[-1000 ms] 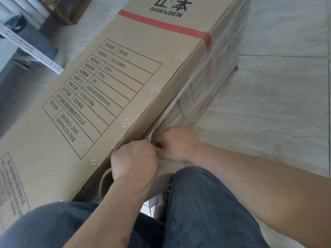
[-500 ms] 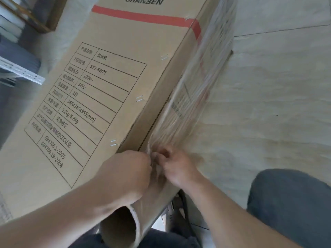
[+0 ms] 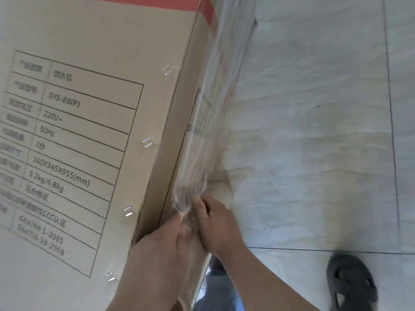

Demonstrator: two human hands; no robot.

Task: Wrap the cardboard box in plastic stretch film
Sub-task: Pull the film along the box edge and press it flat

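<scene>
Nearest, dark sandal (image 3: 352, 286) on the tiled floor (image 3: 314, 131). Next, left hand (image 3: 161, 245) and right hand (image 3: 215, 223), both pinching the gathered stretch film (image 3: 202, 153) beside the roll's cardboard core (image 3: 221, 193). Beyond, cardboard box (image 3: 89, 108) lying on the floor, film stretched along its right side. Best to keep tension even, bunch tightly, press against the box edge; probably tearing or anchoring here.

Pale marbled tile floor (image 3: 314, 131) fills right half of frame, dark grout lines crossing: one vertical near right edge, one horizontal low right. Dark slipper (image 3: 351, 283) at lower right corner on the tiles, blurred. Blue denim trouser leg (image 3: 221, 292) at bottom centre, partly hidden.
</scene>
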